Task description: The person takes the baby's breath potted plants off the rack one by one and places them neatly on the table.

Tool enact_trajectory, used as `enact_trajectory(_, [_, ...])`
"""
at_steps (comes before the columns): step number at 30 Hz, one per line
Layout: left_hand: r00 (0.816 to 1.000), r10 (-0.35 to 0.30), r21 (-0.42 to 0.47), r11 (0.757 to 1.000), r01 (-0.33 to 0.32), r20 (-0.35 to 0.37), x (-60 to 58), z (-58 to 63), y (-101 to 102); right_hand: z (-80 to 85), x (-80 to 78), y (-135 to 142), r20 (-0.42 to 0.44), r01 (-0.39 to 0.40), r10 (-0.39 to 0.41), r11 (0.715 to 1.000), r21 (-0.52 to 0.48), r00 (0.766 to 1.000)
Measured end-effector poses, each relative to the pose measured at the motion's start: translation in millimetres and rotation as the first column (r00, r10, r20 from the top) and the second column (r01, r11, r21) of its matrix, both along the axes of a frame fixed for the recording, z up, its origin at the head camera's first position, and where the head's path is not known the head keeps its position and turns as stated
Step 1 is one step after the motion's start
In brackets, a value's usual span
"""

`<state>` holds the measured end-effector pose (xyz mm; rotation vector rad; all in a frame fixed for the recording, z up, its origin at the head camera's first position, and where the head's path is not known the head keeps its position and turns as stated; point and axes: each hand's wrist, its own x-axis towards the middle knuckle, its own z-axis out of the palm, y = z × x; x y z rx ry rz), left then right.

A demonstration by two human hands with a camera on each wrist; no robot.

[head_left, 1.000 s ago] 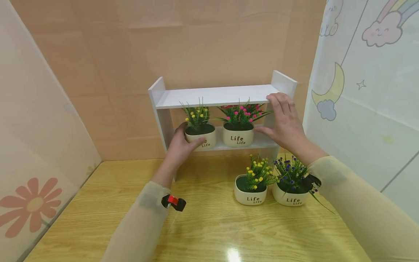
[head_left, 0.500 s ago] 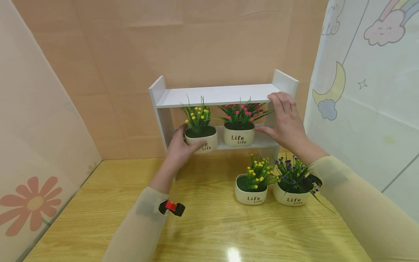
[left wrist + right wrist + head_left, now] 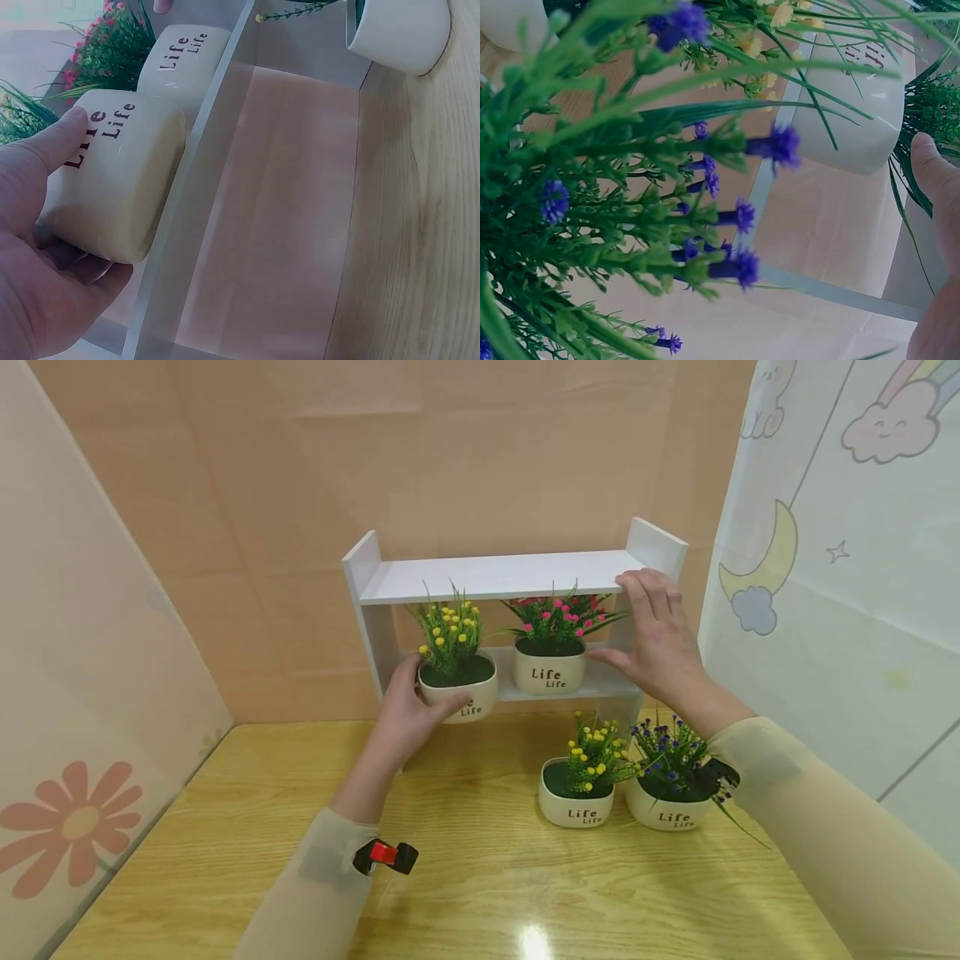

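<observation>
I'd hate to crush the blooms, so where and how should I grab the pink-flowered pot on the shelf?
Probably best from the front, gripping the pink-flowered pot by its wall below the rim, thumb on the lettered face, fingers round the right end. It stands upright, the upper board hinders reaching from above, and the held pot is close on its left.

A yellow moon (image 3: 783, 550), a pink cloud (image 3: 890, 433) and perhaps an animal (image 3: 767, 410) decorate the right wall (image 3: 832, 668).
</observation>
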<state>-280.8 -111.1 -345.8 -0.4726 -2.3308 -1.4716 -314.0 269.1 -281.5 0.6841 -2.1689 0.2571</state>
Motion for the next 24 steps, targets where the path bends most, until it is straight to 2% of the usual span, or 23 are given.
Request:
enact_trajectory(13, [0.999,-0.019,0.031,0.999,0.018,0.026,21.2,-9.2,-5.6,-1.2,-0.9,-0.1,0.012,0.012,-0.012,1.0,-0.013,1.0])
enact_trajectory(24, [0.999,-0.037,0.013,0.999,0.036,0.029,40.5,-13.7,-11.0,-1.4,-2.9,0.6,-0.007,-0.004,0.004,1.0,-0.005,1.0])
